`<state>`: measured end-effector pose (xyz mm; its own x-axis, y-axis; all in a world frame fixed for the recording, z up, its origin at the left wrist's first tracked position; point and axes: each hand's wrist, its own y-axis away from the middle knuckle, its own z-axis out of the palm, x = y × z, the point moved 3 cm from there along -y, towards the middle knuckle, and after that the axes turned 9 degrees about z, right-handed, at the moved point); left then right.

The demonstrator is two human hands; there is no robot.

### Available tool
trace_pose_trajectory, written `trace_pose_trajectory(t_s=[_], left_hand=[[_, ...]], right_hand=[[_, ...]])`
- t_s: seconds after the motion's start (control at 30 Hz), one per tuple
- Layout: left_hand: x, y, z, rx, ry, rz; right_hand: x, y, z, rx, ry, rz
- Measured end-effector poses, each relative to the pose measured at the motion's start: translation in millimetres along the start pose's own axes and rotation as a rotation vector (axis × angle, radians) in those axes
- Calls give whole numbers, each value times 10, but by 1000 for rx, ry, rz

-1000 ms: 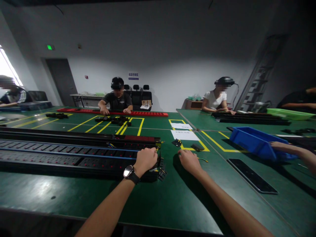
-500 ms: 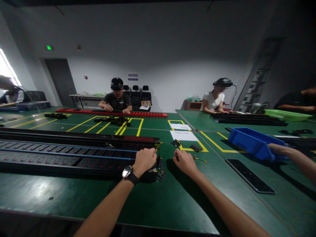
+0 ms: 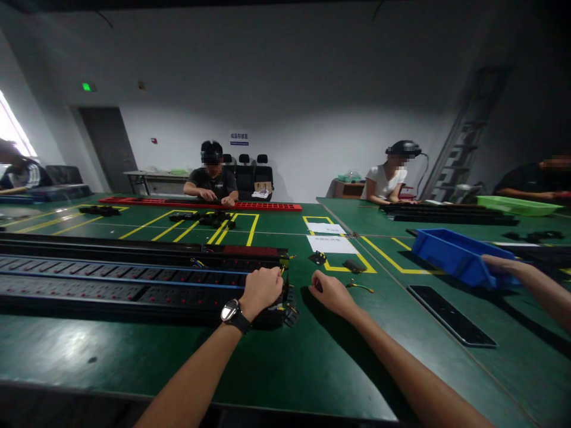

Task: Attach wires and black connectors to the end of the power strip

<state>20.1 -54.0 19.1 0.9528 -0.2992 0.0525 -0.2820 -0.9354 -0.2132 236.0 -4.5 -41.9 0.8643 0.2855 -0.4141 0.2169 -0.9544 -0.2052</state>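
Observation:
Long black power strips (image 3: 178,299) with rows of sockets and small red dots lie side by side on the green table, reaching in from the left. My left hand (image 3: 263,290), a watch on its wrist, is closed over their right end; its fingertips are hidden. A yellow wire end pokes out beside it. To the right, just off that end, my right hand (image 3: 332,294) is curled closed above the table, and whatever its fingers hold cannot be seen. A small black slotted part (image 3: 291,315) sits by the strips' corner. Near my right hand lies a green-yellow wire (image 3: 360,286).
Small black parts (image 3: 354,266) and paper sheets (image 3: 332,244) lie beyond my right hand. A phone (image 3: 450,315) rests at the right. Another person's hand (image 3: 499,267) reaches into a blue bin (image 3: 446,252). Across the table, a person works at a red rail (image 3: 272,206).
My right hand has shifted very slightly left, still curled. My left hand stays at the strips' end. The person opposite has moved a hand a little to the right along the red rail.

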Motion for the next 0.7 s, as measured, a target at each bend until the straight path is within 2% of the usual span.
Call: trace_pose_trajectory(t_s=[0.37, 0.7], left_hand=[[1, 11, -12, 4, -3, 7], [-1, 7, 0, -11, 19, 9]], right_hand=[[-5, -6, 38, -63, -101, -148], [8, -7, 48, -68, -100, -187]])
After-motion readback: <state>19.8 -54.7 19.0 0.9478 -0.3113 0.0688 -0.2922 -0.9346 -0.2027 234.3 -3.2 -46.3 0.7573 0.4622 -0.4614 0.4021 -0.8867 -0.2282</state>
